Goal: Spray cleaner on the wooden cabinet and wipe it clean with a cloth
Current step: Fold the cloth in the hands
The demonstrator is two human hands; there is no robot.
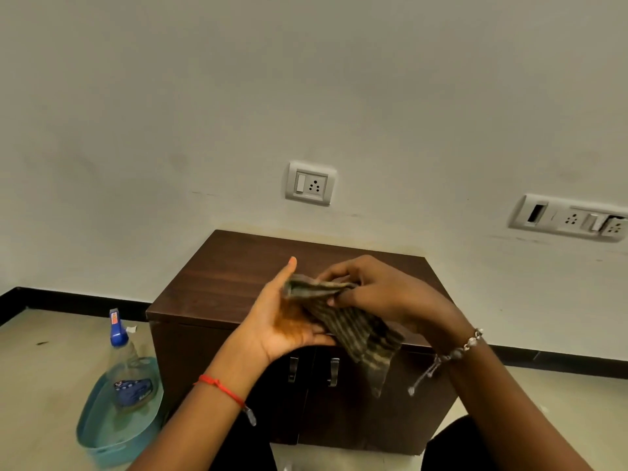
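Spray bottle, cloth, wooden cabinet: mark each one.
spray bottle (125, 360), head view, clear body below the blue cap.
cloth (345, 322), head view, middle of the striped fabric.
wooden cabinet (221, 277), head view, bare top, left part.

**Thread and beads at the wrists**

A thin red thread (220, 388), knotted with a loose end, circles the wrist of the left hand (289, 321). A bead bracelet (459, 350) with a dangling grey cord (423, 375) rings the wrist of the right hand (384, 294). Both forearms are bare.

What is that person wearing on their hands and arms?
The left hand has a red thread tied at its wrist, a small clear bit dangling. The right hand has a beaded bracelet with loose string ends. No sleeves show.
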